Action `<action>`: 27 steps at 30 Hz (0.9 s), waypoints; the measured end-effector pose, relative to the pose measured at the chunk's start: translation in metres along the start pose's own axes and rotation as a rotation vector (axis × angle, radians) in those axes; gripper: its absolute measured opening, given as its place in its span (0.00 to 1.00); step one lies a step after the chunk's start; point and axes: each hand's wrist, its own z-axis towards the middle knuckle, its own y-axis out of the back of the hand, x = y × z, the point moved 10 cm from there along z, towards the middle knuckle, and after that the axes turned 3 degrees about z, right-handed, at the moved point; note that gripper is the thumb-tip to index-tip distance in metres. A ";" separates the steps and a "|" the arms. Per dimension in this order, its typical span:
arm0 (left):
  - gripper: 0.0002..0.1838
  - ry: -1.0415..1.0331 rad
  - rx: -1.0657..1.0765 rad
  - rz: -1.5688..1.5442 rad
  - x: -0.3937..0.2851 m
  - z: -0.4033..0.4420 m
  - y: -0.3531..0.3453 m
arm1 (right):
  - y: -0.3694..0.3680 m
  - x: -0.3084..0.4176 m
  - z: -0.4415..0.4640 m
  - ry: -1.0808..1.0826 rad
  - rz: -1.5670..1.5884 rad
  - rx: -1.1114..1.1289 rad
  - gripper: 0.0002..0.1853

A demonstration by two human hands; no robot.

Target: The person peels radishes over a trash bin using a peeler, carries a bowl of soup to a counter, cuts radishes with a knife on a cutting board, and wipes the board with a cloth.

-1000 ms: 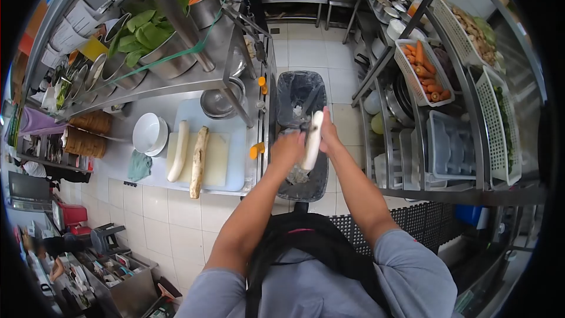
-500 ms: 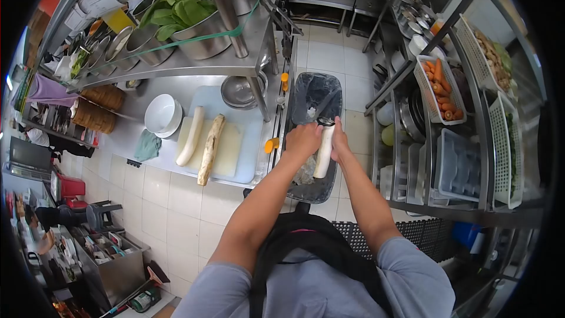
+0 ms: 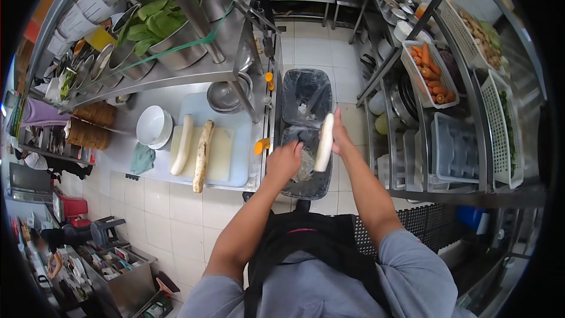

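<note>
My right hand is closed on a long, peeled white radish, held tilted over the black-lined bin. To its left, my left hand is a fist around a dark peeler, which is mostly hidden and stands apart from the radish. Pale peelings lie in the bin below. On the cutting board to the left rest a smooth white radish and another with brown patches of skin.
White bowls, a green cloth and metal bowls are on the steel counter. Leafy greens fill a pot on the shelf above. Carrots sit in a basket on the right rack. A second black-lined bin stands beyond.
My left hand has come away from the radish, moving left and toward me with the peeler. The radish stays in my right hand. The whole view has shifted slightly.
</note>
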 end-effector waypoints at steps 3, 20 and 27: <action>0.17 0.030 0.004 -0.006 -0.026 0.044 0.014 | -0.031 -0.011 -0.021 0.007 -0.109 0.153 0.41; 0.17 0.016 0.014 0.048 0.002 -0.013 -0.003 | 0.015 -0.009 0.002 -0.064 0.206 0.016 0.42; 0.19 0.004 0.068 0.020 -0.033 0.055 -0.006 | -0.028 -0.027 -0.010 -0.008 -0.018 0.005 0.43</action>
